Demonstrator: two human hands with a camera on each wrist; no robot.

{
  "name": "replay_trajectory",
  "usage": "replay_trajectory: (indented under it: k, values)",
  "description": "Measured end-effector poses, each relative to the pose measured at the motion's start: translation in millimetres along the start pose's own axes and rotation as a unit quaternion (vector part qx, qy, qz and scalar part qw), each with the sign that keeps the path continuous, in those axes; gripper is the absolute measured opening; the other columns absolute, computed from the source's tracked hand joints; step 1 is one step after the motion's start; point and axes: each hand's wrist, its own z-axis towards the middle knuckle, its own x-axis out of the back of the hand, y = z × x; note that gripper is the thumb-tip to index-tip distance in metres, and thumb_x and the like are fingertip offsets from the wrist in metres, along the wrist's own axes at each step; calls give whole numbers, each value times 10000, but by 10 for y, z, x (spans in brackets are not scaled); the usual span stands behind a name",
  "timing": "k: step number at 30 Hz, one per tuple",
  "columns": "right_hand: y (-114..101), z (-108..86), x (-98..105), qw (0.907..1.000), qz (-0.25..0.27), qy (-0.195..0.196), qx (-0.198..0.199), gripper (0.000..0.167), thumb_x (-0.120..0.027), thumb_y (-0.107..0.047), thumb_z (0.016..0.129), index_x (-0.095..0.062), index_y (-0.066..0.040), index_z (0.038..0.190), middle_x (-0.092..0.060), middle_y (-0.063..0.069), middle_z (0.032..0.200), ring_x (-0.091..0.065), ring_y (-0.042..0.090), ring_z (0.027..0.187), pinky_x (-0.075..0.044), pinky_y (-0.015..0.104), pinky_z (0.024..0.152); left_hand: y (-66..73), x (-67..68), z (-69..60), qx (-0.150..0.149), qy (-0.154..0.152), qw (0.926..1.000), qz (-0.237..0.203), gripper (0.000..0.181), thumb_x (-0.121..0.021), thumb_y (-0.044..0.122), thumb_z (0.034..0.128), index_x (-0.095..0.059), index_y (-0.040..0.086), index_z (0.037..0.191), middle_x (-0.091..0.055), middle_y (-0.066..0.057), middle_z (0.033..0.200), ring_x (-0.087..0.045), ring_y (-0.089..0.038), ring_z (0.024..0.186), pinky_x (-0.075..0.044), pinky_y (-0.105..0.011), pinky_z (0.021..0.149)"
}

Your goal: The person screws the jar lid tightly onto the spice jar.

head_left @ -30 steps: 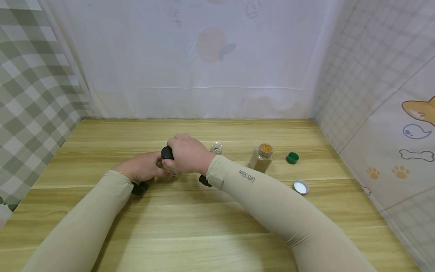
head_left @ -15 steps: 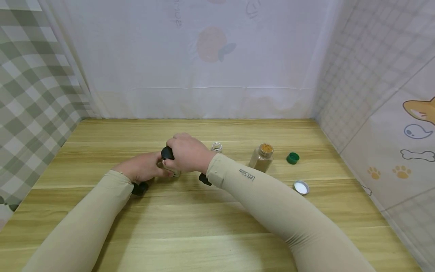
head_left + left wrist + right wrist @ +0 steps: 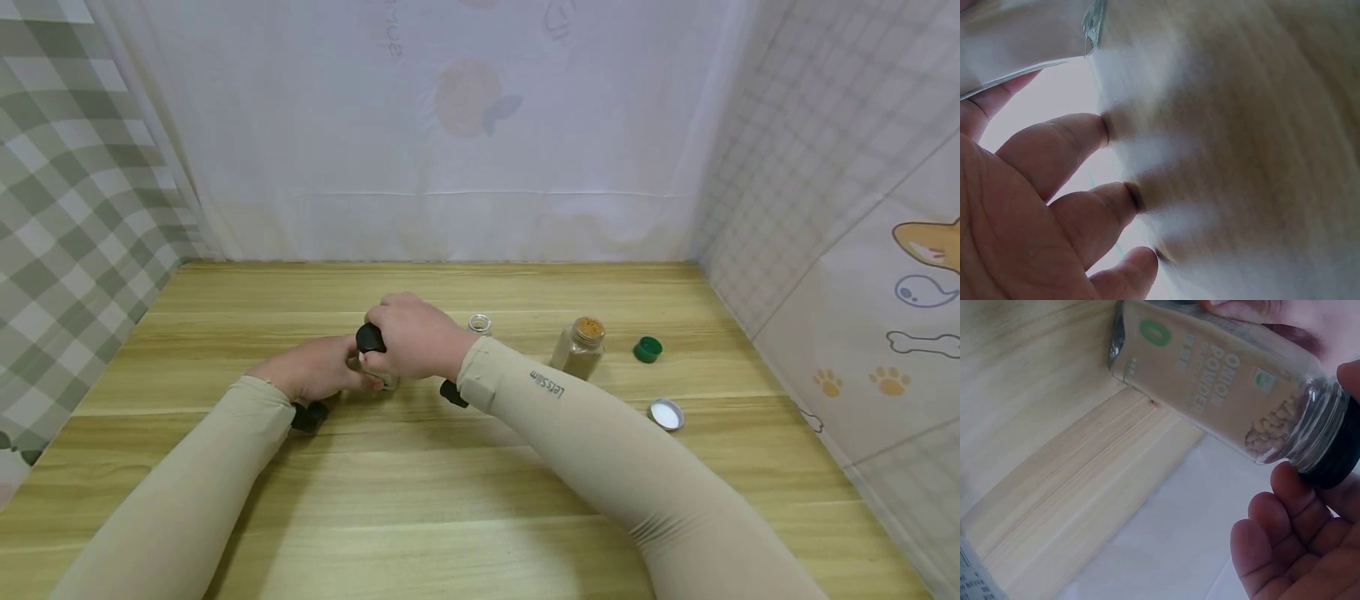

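Observation:
A clear glass jar labelled onion powder, with small tan pieces near its neck, is tilted between the hands. The left hand grips its body; in the left wrist view several fingertips of that hand rest on the tabletop beside the jar. The right hand pinches the black cap, which sits on the jar's neck. From the right wrist, the right hand's fingers curl at the cap. In the head view the hands cover most of the jar.
Right of the hands stands a small open glass jar, partly behind the right sleeve. Farther right are an open jar of brown powder, a green cap and a white-lined lid. Fabric walls border the table.

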Motion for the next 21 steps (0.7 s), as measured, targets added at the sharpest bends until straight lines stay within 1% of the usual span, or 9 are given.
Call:
replay_trajectory:
  k: [6,12,16,21]
  values:
    - [12,2,-17,9999,160,12,-16,271,-679,-381,979,-684,-134,1089,-593,-12,993,-542,162,923,-463,234,726,-3,-5,-1,13,23,10000,22,550,-723,543,961,-564,212,1371,-614,-147,1437,-626,-297,1175,-510,-482,944]
    - [11,-7,-23,9996,236,-17,-144,290,-659,-403,996,-677,-129,1090,-606,-17,991,-543,161,932,-466,228,724,-5,-9,-13,8,55,10000,19,641,-726,545,959,-518,236,1480,-580,-147,1505,-615,-325,1247,-502,-530,996]
    - [9,-16,-21,9991,342,-49,-228,326,-653,-429,1016,-675,-123,1126,-622,-23,1008,-543,161,959,-471,231,747,-12,-10,-14,6,50,10000,14,674,-719,538,969,-483,243,1527,-553,-149,1541,-591,-352,1309,-492,-551,1026]
    - [18,-26,-14,9990,410,-96,-138,382,-658,-452,1030,-676,-110,1200,-630,-17,1066,-541,157,984,-473,239,786,-20,-10,-9,-12,10,9999,-133,636,-718,527,975,-505,227,1494,-530,-153,1560,-580,-352,1320,-492,-542,1027]
